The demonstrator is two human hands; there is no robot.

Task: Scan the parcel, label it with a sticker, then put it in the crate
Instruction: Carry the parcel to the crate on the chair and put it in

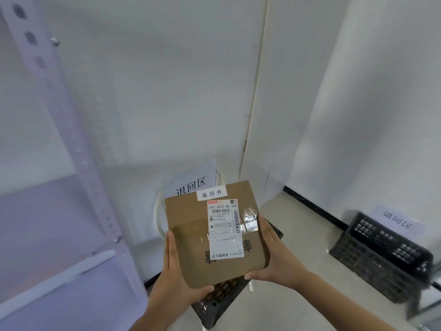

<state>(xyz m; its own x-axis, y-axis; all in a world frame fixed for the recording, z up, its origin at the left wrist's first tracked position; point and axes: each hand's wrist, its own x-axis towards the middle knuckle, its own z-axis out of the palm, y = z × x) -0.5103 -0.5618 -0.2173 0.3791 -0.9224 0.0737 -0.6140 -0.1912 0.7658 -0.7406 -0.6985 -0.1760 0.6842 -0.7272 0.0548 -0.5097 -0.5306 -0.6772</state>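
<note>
I hold a flat brown cardboard parcel [191, 225] in both hands, its top face up. A white shipping label [224, 228] with barcodes lies on it, and a small white sticker [212, 193] with three characters sits at its far edge. My left hand [176, 266] grips the left side and near corner. My right hand [272, 254] grips the right side. Directly below the parcel is a black perforated crate [219, 299], mostly hidden by it.
A white paper sign [191, 180] leans on a white chair back behind the parcel. A second black crate [381, 254] with its own paper sign [397, 222] stands by the right wall. A pale metal shelving rack [71, 163] fills the left side.
</note>
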